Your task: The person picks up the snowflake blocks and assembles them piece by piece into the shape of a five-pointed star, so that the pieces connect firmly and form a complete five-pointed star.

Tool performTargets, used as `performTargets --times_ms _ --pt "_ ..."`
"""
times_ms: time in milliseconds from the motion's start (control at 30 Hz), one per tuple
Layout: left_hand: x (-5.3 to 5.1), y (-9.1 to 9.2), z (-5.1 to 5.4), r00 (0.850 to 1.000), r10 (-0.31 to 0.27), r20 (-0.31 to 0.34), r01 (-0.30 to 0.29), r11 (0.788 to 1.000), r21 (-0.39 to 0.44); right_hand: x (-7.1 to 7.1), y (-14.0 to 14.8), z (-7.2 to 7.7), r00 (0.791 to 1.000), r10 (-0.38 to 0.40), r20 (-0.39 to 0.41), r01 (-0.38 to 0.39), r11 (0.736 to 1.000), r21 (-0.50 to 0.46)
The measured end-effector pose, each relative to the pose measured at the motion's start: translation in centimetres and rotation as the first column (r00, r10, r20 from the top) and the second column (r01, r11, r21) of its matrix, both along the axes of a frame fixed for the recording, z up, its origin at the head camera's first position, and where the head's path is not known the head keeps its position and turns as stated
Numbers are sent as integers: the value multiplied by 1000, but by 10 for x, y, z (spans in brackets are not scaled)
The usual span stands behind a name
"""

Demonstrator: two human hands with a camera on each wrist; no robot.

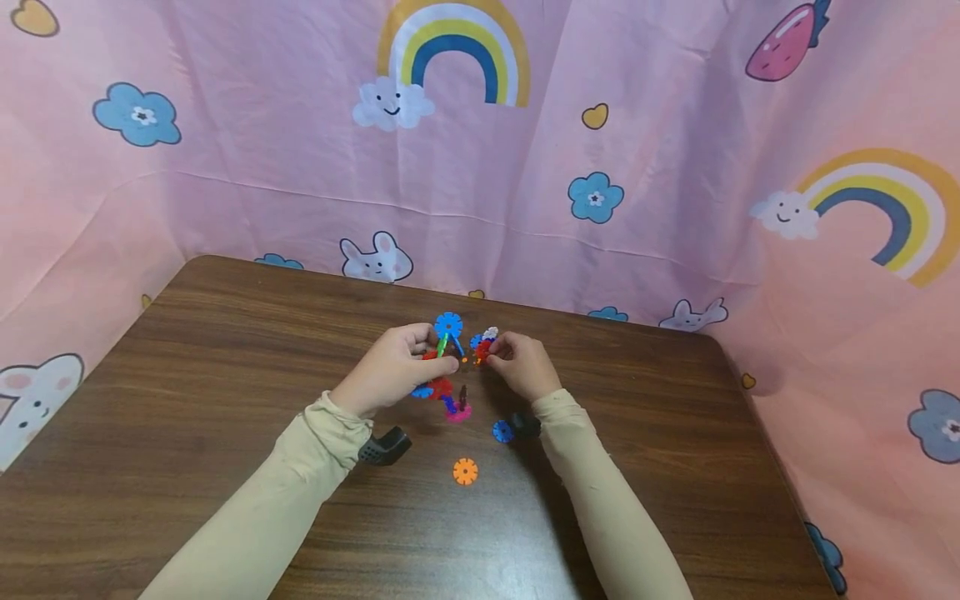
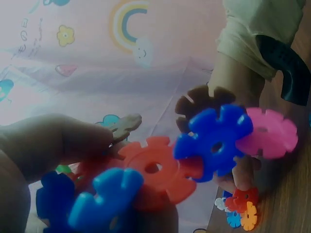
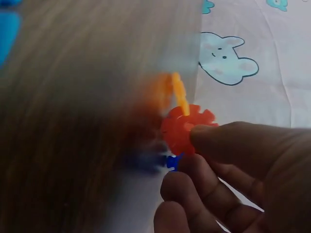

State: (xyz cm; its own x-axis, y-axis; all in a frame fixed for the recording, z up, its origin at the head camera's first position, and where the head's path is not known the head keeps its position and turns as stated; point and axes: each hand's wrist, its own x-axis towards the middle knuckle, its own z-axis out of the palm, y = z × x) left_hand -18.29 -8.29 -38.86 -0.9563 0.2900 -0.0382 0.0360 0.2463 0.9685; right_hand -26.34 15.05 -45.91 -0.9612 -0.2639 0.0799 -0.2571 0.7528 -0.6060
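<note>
- The left hand has thumb and fingers closed narrowly; between them it holds the left cluster of notched plastic discs.
- The right hand pinches, with thumb and forefinger, a red disc of a smaller cluster; an orange disc sticks up from it, just beyond the thumb tip.
- From the left fingers the left cluster spreads out: a sky-blue disc stands on their far side, and a pink disc and a dark blue disc hang on the near side. I cannot tell if its lowest part touches the table.
- The two clusters are near each other, but apart.
- Nearer to the body than the right fingers, a loose blue disc lies on the table; between the forearms, a loose orange disc lies flat.
- Under all fingers is the table, dark brown with wood grain and rounded far corners; a soft shine is on its near part.
- Beyond the fingers, and to both sides, a pink curtain closes the space. It carries a rainbow with a smiling cloud, a white rabbit, blue flowers and hearts; some folds are visible.
</note>
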Motion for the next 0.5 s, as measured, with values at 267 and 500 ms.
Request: performTargets --times_ms 267,500 --pt "1 3 -3 999 -31 22 30 999 40 16 7 4 999 -35 -12 36 994 108" --pt "1 6 -4 999 -43 24 42 998 49 39 14 6 993 -111 48 103 984 144"
